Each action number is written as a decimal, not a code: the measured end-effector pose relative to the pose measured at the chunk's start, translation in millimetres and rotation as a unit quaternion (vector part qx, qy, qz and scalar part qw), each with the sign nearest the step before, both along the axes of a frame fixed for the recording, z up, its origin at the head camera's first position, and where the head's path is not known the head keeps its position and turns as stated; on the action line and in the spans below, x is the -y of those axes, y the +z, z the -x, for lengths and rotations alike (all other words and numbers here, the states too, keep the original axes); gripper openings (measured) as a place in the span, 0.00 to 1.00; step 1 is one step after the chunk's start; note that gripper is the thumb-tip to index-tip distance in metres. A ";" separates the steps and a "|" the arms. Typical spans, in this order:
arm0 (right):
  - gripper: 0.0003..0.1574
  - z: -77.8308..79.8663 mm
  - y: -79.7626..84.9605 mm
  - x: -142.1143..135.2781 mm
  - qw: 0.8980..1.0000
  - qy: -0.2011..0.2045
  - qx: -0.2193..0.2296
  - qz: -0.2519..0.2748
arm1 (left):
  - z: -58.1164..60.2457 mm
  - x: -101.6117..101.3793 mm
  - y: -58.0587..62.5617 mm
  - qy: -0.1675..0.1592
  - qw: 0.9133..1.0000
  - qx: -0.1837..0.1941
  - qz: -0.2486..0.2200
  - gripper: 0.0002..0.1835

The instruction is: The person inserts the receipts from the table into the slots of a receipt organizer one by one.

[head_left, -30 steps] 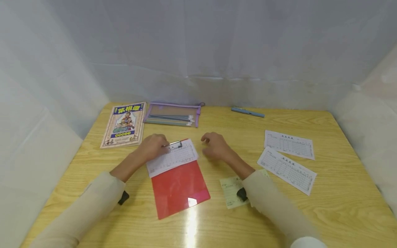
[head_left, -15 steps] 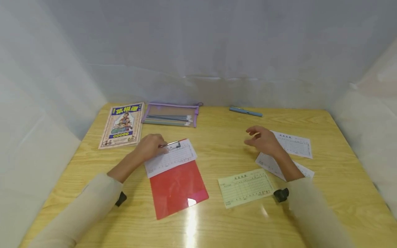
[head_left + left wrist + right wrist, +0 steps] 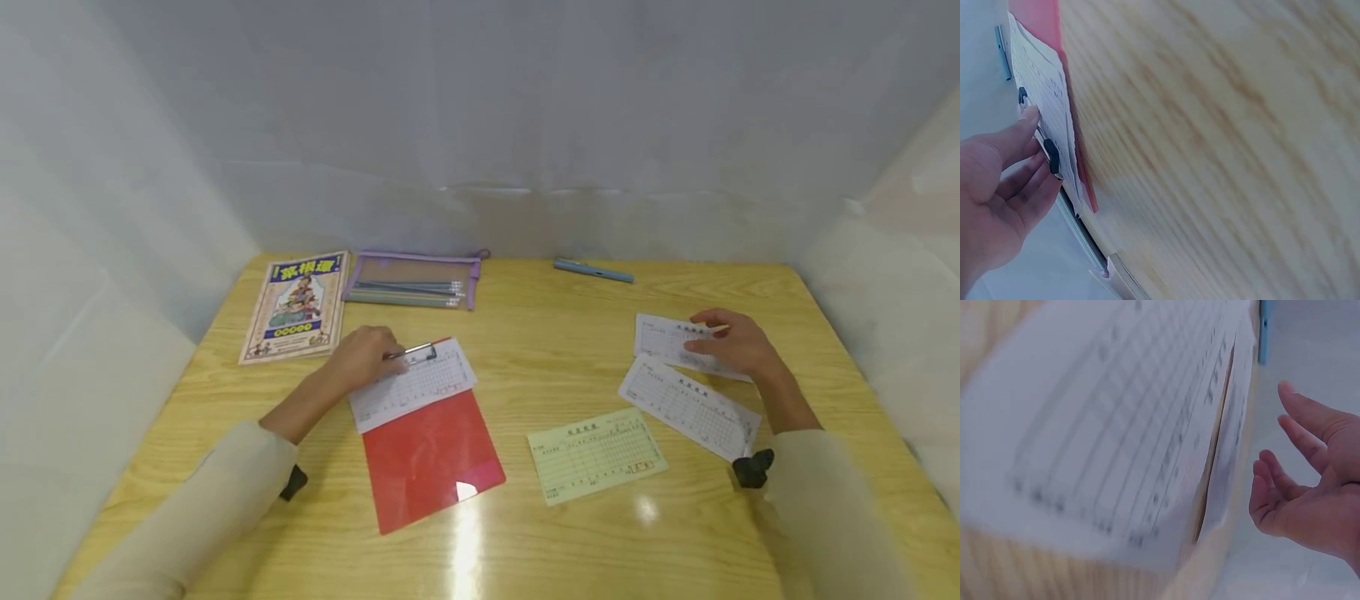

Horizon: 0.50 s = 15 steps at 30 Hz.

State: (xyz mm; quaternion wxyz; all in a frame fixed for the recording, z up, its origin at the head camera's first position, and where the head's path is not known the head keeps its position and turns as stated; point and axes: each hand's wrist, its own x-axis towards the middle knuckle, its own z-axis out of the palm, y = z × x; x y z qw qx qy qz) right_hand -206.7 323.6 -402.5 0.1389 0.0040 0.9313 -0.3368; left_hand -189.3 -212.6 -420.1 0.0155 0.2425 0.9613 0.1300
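On the table lies a red clipboard (image 3: 435,458) with a white printed form (image 3: 416,387) at its clip end. My left hand (image 3: 367,357) grips the clipboard's metal clip (image 3: 1041,131), thumb on one side and fingers on the other in the left wrist view. At the right, my right hand (image 3: 735,340) hovers over the farther white slip (image 3: 663,337), fingers loosely bent and holding nothing; in the right wrist view the hand (image 3: 1313,469) is apart from the paper. A second white slip (image 3: 686,404) lies just nearer, close to the first.
A yellow printed slip (image 3: 596,457) lies between the clipboard and the white slips. Toward the back are an illustrated booklet (image 3: 296,312), a purple-edged mesh pouch (image 3: 412,267) with several pencils, and a blue pen (image 3: 594,271). Pale sheeting (image 3: 495,100) surrounds the table.
My right hand has moved right, from beside the clipboard across to the farther white slip, uncovering the yellow slip. My left hand has stayed on the clip.
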 end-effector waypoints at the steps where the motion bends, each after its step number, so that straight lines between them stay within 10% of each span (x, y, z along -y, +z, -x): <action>1: 0.40 -0.4 -0.4 -7.2 1.000 -0.008 0.003 -0.003 | 0.1 0.0 -0.3 0.000 1.000 -0.001 -0.001 0.09; 15: 0.39 -5.9 -14.0 -53.9 0.993 -0.046 0.022 -0.110 | 2.8 -0.6 -1.1 -0.004 1.000 0.003 0.004 0.08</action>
